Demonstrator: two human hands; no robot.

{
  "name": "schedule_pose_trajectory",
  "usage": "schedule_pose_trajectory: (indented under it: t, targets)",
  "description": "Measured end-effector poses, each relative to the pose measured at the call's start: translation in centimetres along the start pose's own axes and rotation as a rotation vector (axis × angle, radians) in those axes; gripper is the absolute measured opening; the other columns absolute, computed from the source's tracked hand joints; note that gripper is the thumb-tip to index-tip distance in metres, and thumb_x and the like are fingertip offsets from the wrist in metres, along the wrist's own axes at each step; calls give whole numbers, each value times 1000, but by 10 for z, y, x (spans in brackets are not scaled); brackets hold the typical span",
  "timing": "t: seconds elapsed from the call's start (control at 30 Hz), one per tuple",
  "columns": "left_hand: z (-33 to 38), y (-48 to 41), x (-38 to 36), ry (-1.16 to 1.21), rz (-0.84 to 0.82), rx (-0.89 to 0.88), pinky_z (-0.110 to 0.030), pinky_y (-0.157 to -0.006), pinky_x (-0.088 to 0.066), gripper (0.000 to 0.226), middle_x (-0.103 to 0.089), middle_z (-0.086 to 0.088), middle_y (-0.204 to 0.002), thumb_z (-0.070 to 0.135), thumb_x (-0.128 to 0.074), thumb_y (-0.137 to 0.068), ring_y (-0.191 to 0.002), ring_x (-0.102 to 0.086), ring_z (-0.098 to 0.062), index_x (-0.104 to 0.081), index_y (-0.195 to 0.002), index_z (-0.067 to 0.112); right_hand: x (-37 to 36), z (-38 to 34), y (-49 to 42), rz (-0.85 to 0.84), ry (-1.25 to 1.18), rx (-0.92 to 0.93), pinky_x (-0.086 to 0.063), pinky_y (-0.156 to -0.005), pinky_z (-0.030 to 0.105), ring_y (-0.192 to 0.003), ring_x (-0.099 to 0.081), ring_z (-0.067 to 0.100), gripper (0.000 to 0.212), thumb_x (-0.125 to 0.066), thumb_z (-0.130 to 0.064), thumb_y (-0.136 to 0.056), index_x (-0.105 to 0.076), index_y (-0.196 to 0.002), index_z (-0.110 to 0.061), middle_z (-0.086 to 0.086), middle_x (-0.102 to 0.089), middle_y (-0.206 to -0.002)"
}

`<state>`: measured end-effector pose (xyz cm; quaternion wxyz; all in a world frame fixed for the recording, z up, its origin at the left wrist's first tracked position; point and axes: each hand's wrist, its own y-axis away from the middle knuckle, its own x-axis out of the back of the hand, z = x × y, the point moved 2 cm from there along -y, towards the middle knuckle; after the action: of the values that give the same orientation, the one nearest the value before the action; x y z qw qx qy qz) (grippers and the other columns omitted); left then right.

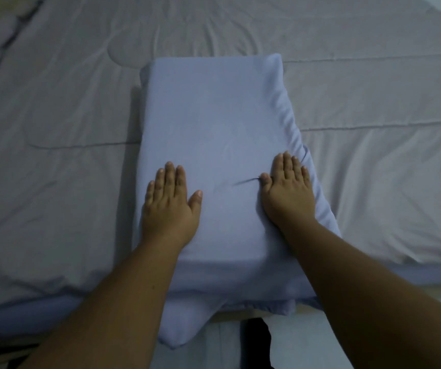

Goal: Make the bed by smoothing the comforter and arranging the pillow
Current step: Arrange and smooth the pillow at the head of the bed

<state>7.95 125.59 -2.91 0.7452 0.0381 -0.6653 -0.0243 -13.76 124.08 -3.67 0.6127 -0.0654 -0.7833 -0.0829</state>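
In the head view, the pillow lay lengthwise on the comforter, its near end overhanging the near edge of the bed and its far end reaching toward the middle of the spread. It kept a squared, block-like outline with fairly crisp corners, so I judged it a firm foam kind, light enough to shift with two hands yet stiff enough to hold its shape; its pale blue cover looked soft and loose, gathering in small folds along the right side, and would likely slide and wrinkle over the core if dragged. The long sides near the middle seemed the best places to take hold, gripping core and cover together. The comforter beneath was thin, soft and quilted, lying mostly flat with shallow creases, and would probably give easily to a sweeping palm. The left hand rested flat on the near-left part of the pillow top, fingers together and extended, thumb spread, grasping nothing. The right hand lay likewise flat at the right edge, fingers straight, its thumb pressing up a short dark crease in the cover, holding nothing.
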Motion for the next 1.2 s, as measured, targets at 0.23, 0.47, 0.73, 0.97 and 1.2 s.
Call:
schedule_pose_trajectory:
  t: [0.23,0.47,0.73,0.97,1.2]
  targets:
    - [1,-32,15,12,-48,-14,-36,-120,8,71,14,-1,-160,56,-17,-95,-148,12,-19,9,-151,21,19,-12,-29,-33,23,21,2,-119,36,-147,-6,23,63,-23,-42,-101,-14,-150,-5,12,-12,-159]
    - [47,-131,75,55,168,-62,-37,-118,11,68,20,1,-159,52,-15,-98,-147,17,-19,14,-150,20,62,-66,-119,198,-73,244,8,-117,31,-148,3,19,59,-17,-40,-102,-4,-151,-9,7,-1,-160]
    - [59,-164,16,-50,-34,-74,-40,-121,5,68,11,0,-161,53,-14,-96,-149,10,-20,4,-152,19,7,-43,-156,-38,-85,223,3,-119,33,-148,0,19,60,-22,-39,-101,-7,-151,-9,7,-3,-160]
    - [15,-170,18,-18,48,222,-45,-120,-7,61,1,1,-162,49,-17,-98,-149,-5,-26,-4,-152,25,8,-15,-182,-29,-22,-10,-4,-117,48,-146,-7,28,55,-24,-41,-99,-14,-151,-24,4,-8,-160]
    - [-12,-183,33,361,104,668,-50,-94,-42,59,-47,-27,-134,52,-31,-95,-116,-52,-44,-36,-129,3,18,-8,-184,43,-247,-388,-40,-91,49,-111,-52,43,40,-29,-39,-98,-39,-124,-11,23,-53,-120]
